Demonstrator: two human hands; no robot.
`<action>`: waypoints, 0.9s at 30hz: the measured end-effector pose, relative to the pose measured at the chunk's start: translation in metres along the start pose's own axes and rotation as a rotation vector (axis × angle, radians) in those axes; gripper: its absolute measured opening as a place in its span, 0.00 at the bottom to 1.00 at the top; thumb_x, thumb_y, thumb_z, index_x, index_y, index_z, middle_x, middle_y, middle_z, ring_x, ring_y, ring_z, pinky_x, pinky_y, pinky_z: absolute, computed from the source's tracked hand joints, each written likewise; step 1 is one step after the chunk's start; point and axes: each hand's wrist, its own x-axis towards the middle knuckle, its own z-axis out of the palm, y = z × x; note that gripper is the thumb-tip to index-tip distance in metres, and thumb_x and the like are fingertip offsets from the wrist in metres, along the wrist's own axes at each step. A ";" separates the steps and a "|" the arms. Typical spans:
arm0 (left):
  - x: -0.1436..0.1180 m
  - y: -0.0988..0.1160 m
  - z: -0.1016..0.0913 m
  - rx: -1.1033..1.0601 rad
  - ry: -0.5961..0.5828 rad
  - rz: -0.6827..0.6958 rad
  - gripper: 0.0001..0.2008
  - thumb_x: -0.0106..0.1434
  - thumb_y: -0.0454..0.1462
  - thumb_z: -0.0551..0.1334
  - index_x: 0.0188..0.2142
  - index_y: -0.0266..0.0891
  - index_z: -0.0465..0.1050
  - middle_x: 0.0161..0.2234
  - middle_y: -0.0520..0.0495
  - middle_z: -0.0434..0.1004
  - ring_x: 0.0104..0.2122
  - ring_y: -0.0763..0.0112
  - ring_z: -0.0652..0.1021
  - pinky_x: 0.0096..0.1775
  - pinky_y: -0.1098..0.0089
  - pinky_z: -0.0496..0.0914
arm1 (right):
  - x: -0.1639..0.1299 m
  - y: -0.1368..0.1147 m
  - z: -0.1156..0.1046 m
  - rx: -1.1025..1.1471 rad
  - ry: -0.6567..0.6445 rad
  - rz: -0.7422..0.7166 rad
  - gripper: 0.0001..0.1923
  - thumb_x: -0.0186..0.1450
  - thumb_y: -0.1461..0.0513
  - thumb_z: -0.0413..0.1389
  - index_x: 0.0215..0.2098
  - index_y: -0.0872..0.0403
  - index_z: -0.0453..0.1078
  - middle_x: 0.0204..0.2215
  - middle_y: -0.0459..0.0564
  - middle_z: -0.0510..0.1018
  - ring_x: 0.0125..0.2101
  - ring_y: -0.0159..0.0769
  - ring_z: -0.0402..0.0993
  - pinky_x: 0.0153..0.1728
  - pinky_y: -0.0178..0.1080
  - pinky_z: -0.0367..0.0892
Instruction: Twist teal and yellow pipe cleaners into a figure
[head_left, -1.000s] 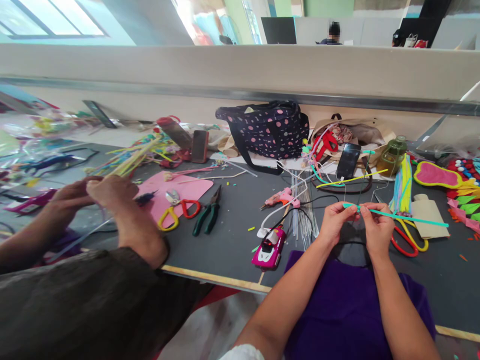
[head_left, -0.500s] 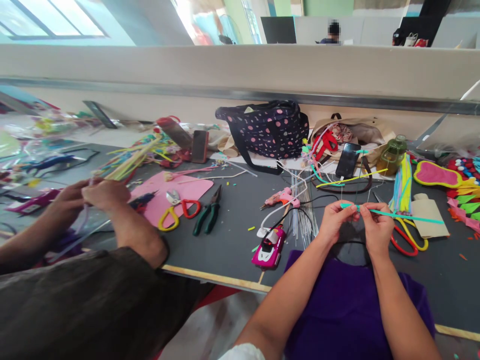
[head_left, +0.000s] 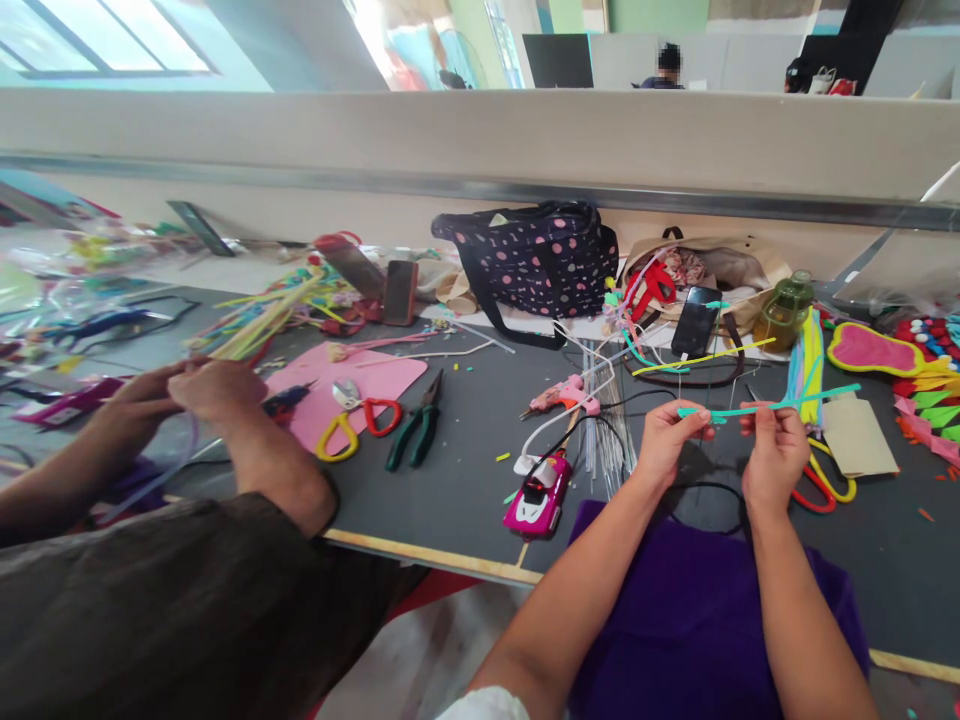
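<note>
Purple cloth [head_left: 697,610] lies nearest, under both forearms; above it the left hand [head_left: 664,440] and right hand [head_left: 772,450] pinch a teal pipe cleaner [head_left: 765,407], fingertips clamped, thumbs on top; judged mid-bend, needing a firm twist; red and yellow scissors [head_left: 814,485] lie just beyond the right fingers, a phone [head_left: 696,320] farther.

This is a craft workshop. The dark worktop [head_left: 465,480] is full of pipe cleaners [head_left: 262,315], scissors [head_left: 352,420], pliers [head_left: 416,425], a glue gun [head_left: 562,395] and felt pieces [head_left: 874,350], with bags [head_left: 536,260] behind.
</note>
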 end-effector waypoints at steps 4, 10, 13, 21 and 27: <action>-0.002 0.000 0.002 0.043 -0.031 0.017 0.14 0.46 0.42 0.72 0.25 0.34 0.74 0.21 0.51 0.74 0.21 0.74 0.74 0.29 0.72 0.67 | 0.003 -0.005 -0.002 0.116 0.031 0.040 0.13 0.59 0.53 0.60 0.30 0.55 0.69 0.25 0.47 0.78 0.19 0.27 0.67 0.20 0.31 0.61; -0.001 -0.001 0.001 0.079 -0.066 0.000 0.13 0.47 0.42 0.72 0.25 0.34 0.74 0.20 0.51 0.73 0.21 0.74 0.74 0.28 0.73 0.66 | 0.011 -0.004 -0.009 0.127 -0.057 0.126 0.13 0.56 0.54 0.62 0.25 0.56 0.73 0.16 0.42 0.70 0.15 0.24 0.59 0.16 0.30 0.52; -0.002 0.000 0.001 0.091 -0.090 -0.003 0.13 0.47 0.42 0.72 0.25 0.34 0.74 0.20 0.51 0.73 0.21 0.74 0.74 0.28 0.73 0.65 | 0.014 -0.001 -0.012 0.152 -0.134 0.207 0.12 0.55 0.55 0.62 0.23 0.56 0.72 0.14 0.40 0.67 0.14 0.23 0.57 0.15 0.30 0.50; -0.004 0.004 0.003 0.115 -0.149 0.004 0.13 0.47 0.42 0.72 0.23 0.34 0.74 0.20 0.51 0.72 0.21 0.75 0.73 0.28 0.73 0.65 | 0.017 0.005 -0.012 0.104 -0.095 0.236 0.15 0.55 0.52 0.62 0.24 0.55 0.68 0.16 0.39 0.67 0.13 0.22 0.55 0.13 0.29 0.50; -0.005 0.005 0.003 0.139 -0.222 -0.049 0.14 0.46 0.43 0.72 0.23 0.33 0.75 0.20 0.50 0.73 0.20 0.75 0.72 0.27 0.73 0.65 | 0.020 0.002 -0.011 0.181 -0.109 0.251 0.18 0.55 0.55 0.61 0.40 0.54 0.67 0.30 0.47 0.78 0.16 0.23 0.60 0.12 0.27 0.51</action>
